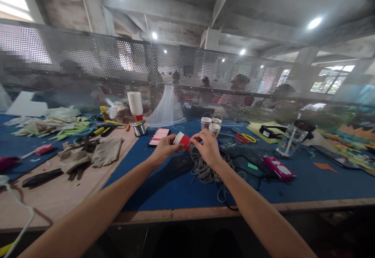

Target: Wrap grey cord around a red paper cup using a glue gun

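My left hand (164, 149) is closed around a white and red paper cup (183, 139), which lies tilted on its side in the air above the blue table mat. My right hand (208, 147) comes up to the red end of this cup with thumb and fingertips pinched together. What sits between those fingertips is too small to make out. Below the right hand lies a tangled heap of grey cord (203, 171). Just beyond it stand several small cups with loop handles (206, 122). A phone with a pink screen (160, 134) rests behind my left hand.
A tall stack of paper cups (134, 104) stands on a metal spool (138, 129). To the right are scissors (245, 138), a purple device (279, 169) with a black cable and a clear water bottle (290, 140). Gloves (107, 152) lie left. A perforated screen (190, 70) closes the back.
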Action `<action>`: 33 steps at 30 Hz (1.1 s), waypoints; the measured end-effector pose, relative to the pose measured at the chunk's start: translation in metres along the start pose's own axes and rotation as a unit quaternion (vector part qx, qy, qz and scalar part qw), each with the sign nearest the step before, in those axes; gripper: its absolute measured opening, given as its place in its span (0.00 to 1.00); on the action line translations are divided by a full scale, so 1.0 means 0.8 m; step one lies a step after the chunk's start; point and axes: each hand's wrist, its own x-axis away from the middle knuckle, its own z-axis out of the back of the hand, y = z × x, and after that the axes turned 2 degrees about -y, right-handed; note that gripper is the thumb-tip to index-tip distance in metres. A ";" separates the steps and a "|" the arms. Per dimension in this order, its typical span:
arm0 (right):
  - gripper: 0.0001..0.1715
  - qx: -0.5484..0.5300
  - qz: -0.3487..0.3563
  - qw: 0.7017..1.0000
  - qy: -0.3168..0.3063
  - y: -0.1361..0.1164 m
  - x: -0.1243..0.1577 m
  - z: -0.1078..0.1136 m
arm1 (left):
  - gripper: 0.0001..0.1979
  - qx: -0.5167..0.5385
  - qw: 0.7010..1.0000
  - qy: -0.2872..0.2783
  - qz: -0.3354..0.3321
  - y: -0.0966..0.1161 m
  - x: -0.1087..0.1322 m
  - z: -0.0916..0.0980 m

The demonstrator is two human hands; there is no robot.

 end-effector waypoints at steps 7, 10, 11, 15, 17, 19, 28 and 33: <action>0.07 -0.005 0.002 1.000 0.001 0.001 0.001 0.000 | 0.14 -0.001 1.000 -0.001 0.002 0.000 0.000 0.001; 0.07 -0.003 0.001 1.000 0.002 0.000 0.000 0.001 | 0.14 0.001 1.000 -0.005 0.005 0.001 0.000 0.000; 0.07 -0.002 0.000 1.000 0.004 0.000 -0.001 0.001 | 0.14 0.002 1.000 -0.004 0.005 0.001 0.000 0.000; 0.06 -0.003 0.000 1.000 0.007 0.000 -0.001 0.001 | 0.14 -0.001 1.000 0.000 0.009 0.001 0.000 0.000; 0.06 -0.004 0.001 1.000 0.008 0.000 -0.001 0.001 | 0.14 -0.002 1.000 0.001 0.009 0.000 -0.001 0.001; 0.06 -0.003 0.003 1.000 0.009 0.001 -0.001 0.001 | 0.14 -0.001 1.000 -0.001 0.006 -0.001 -0.001 0.001; 0.06 0.004 0.001 1.000 0.008 0.001 -0.001 0.001 | 0.14 -0.002 1.000 -0.003 0.006 0.002 0.001 0.000; 0.06 0.001 0.002 1.000 0.013 0.003 -0.001 0.000 | 0.14 -0.007 1.000 -0.003 0.004 0.002 0.002 0.000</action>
